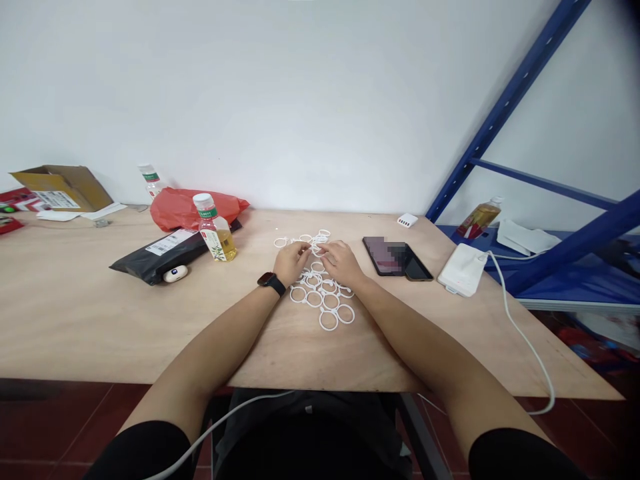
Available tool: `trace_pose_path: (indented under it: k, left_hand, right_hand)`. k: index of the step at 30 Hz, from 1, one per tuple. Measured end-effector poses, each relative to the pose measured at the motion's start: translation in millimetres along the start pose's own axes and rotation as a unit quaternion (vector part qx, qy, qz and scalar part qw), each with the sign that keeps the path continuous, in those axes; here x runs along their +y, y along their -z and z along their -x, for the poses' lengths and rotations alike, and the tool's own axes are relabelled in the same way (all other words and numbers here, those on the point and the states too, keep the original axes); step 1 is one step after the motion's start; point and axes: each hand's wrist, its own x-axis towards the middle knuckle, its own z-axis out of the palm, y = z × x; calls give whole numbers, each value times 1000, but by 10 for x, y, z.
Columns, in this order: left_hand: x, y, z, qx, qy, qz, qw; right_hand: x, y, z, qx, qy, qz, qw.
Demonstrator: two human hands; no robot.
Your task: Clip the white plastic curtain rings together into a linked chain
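Observation:
Over the middle of the table, my left hand (293, 261) has its fingers closed in a pinch, with a dark watch (272, 283) on the wrist. Facing it a short way off, my right hand (342, 261) also pinches, thumb and fingers drawn together. Between the fingertips a white plastic ring (316, 255) shows in part, and the hands appear to grip it from both sides. Nearer to me lie several joined white rings (329, 329), flat on the wood. More white rings (281, 247) lie beyond the hands. Fingers and palms hide some of the rings.
Left of the hands are a drink bottle (216, 233), a black parcel (155, 261), a white case (175, 273) and a red bag (175, 208). To the right lie two phones (419, 265) and a white device (463, 270) with a cable, beside a blue rack (500, 113).

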Motion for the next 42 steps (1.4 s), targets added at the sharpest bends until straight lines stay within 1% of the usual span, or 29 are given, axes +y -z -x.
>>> trace_pose_path:
  k: [4,8,12,18,25,28,30,32,36,38,40,42]
  left_hand:
    - [32,9,-2,-14,-45,7,999]
    - [60,19,-8,-32,-49,-4,998]
    - [73,35,-15,-33,-49,-28,998]
    - [106,65,-25,-48,-60,-50,996]
    - [148,50,-21,-47,-36,-66,996]
    - [100,27,-24,-53,-37,-53,997]
    - [46,21,-31,-54,-38,-49,997]
    - [-13,29,-35,-48,-14,-69,996]
    - [-104,53,-19,-38,111,-137,984]
    - [-128,52,-2,-48,155,-160,974]
    - [-142,40,13,-62,169,-171,969]
    - [-146,24,21,-69,169,-179,967]
  right_hand:
    - [-44,35,-6,-44,-41,18,998]
    - [-88,64,-17,-67,-57,28,996]
    - [-91,62,-16,-63,-53,32,996]
    - [-82,39,-3,-61,-31,26,997]
    - [-118,33,-8,-57,-47,27,997]
    - [-120,30,-14,-56,-57,47,996]
    - [-103,25,-19,-52,-77,74,993]
    - [-73,17,-23,-56,-104,103,988]
    - [-6,11,-19,-92,-154,149,973]
    - [17,16,-14,-106,-173,157,967]
    - [26,23,-12,-105,-185,160,964]
    - [26,31,-12,-95,-195,167,962]
